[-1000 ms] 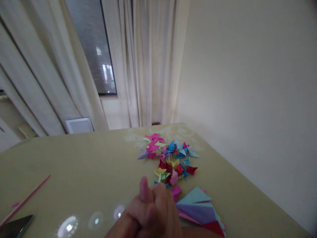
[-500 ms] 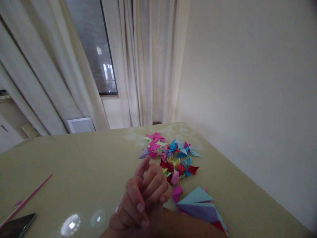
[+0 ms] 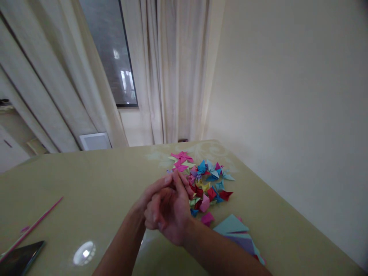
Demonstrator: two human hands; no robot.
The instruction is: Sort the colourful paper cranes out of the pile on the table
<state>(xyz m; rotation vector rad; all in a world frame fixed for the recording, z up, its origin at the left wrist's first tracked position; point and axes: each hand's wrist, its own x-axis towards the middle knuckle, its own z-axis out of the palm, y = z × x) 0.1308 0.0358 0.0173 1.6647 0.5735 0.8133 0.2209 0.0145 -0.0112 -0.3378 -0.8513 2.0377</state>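
Observation:
My left hand [image 3: 153, 191] and my right hand [image 3: 179, 216] are clasped together above the table, fingers curled around each other. The right palm side faces me, while several fingertips meet at the top of the clasp. No object shows between them, though the inside of the grip is partly hidden. Just beyond and to the right lies a pile of folded paper pieces [image 3: 211, 193] in pink, red, blue, yellow and green. A single magenta folded piece [image 3: 207, 219] sits beside my right wrist.
A stack of coloured paper [image 3: 234, 230] lies right of my right forearm, which partly covers it. At the left are a thin pink stick [image 3: 43, 218] and a dark flat device [image 3: 23, 258]. The pale table [image 3: 94, 191] reaches a wall [image 3: 287, 96] and curtains [image 3: 184, 76].
My clasped hands have turned and risen slightly, so both forearms now show and the left one extends out to the lower left. The paper pieces stay in place; the view has shifted a little.

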